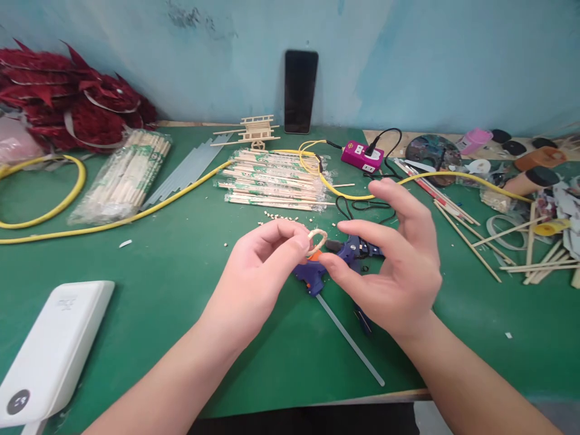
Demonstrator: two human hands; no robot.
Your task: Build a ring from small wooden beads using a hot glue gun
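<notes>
A green tabletop (158, 302) meets a pale blue wall (453, 60); the left hand (254, 272) pinches a pale ring (317, 241), the right hand (399, 266) curves half open just beside it.

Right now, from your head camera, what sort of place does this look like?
Most likely a handicraft workbench for stick models. A green work surface holds bundled wooden chopsticks, a blue hot glue gun and a small stick-built cart model; the left hand pinches a small pale ring.
</notes>
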